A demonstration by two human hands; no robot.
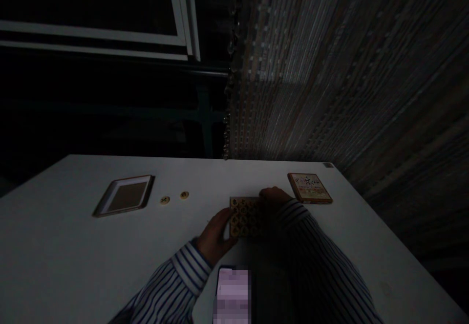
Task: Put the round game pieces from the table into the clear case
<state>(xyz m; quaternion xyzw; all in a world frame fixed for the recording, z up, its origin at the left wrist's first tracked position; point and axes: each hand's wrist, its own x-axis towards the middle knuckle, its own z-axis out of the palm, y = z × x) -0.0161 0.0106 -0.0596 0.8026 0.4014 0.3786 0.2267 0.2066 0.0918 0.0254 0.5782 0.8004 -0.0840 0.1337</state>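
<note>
A shallow square box (230, 219) holds rows of round wooden Chinese chess pieces (244, 210) with dark characters. It sits on the white table in front of me. My left hand (216, 236) grips the box's left side, thumb low and fingers higher up. At the far right corner is my right hand (274, 198), its fingers curled in. Whatever lies under those fingers is hidden, and the box's right part is in deep shadow. Two loose pieces, one chess piece (164, 200) and another chess piece (184, 195), lie to the left.
An open, shallow tray-like box part (148, 192) rests at the far left of the table (91, 260). To the right lies a printed box or lid (311, 187). A phone (232, 294) with a lit screen is near me. Beyond the table hangs a string curtain (293, 70).
</note>
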